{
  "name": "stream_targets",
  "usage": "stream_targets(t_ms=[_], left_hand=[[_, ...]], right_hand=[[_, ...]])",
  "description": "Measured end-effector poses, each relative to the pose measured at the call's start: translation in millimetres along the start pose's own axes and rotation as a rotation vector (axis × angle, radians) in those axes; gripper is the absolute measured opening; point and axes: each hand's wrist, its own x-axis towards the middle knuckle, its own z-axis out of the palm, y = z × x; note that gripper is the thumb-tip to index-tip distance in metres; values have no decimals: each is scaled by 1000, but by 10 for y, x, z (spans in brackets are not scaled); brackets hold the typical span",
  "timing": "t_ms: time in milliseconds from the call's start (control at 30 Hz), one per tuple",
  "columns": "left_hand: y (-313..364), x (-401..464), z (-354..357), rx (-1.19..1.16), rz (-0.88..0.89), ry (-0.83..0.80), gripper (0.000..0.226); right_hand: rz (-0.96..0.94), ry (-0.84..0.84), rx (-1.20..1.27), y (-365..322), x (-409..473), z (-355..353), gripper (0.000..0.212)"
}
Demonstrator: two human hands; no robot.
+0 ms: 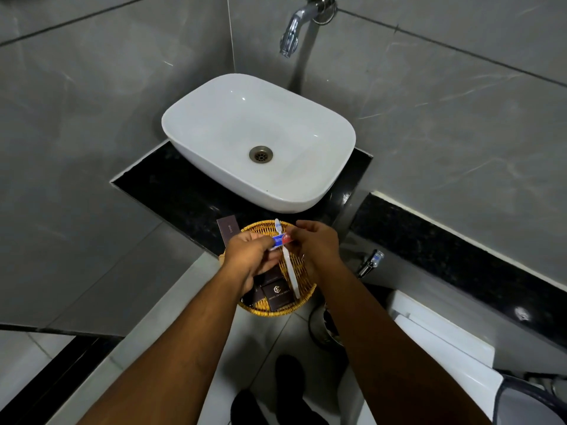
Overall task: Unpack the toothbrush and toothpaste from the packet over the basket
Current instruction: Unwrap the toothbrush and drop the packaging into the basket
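1. Wicker basket [302, 294] sits on the counter [171, 191], directly beneath both hands.
2. Toothbrush [288, 268] runs lengthwise away from the person.
3. Toothpaste tube [280, 240] lies crosswise, left hand [248, 256] and right hand [316, 243] pinching its ends.

Both hands meet above a round wicker basket [302, 273]; the left hand [248, 256] and right hand [317, 245] pinch a small blue-and-red toothpaste [280, 240] tube; a white toothbrush [287, 262] crosses beneath it; dark boxes [277, 292] lie in the basket, near a white sink [322, 179].
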Motion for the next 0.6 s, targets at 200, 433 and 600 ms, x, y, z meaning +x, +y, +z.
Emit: stream_targets(t_ms=[200, 433, 600], left_hand=[[-113, -76, -29, 203, -63, -122, 9], [-168, 4, -83, 302, 0, 7, 8], [-191, 45, -108, 249, -20, 66, 11]], right_hand=[[-108, 52, -186, 137, 6, 47, 34], [-371, 24, -880, 275, -4, 49, 23], [-429, 91, -995, 424, 5, 145, 16]])
